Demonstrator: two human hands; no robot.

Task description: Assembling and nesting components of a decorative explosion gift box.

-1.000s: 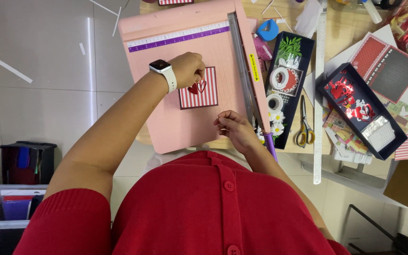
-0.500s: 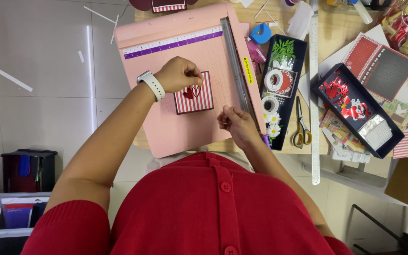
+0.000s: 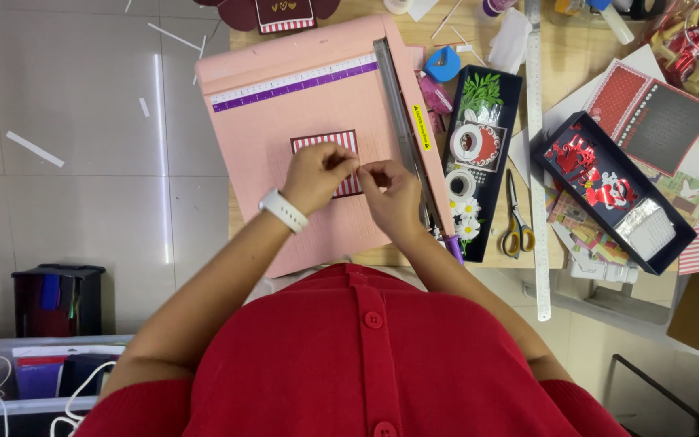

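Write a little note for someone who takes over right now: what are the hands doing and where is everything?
Left hand: on the red-and-white striped card, fingertips pinching at its right edge.
Right hand: beside it, fingertips meeting the left's; whatever small piece they pinch is hidden.
The card lies flat on the pink paper trimmer.
Scissors, tape rolls and a long metal ruler lie to the right.
Done: card placed on the trimmer. Left: cannot tell.
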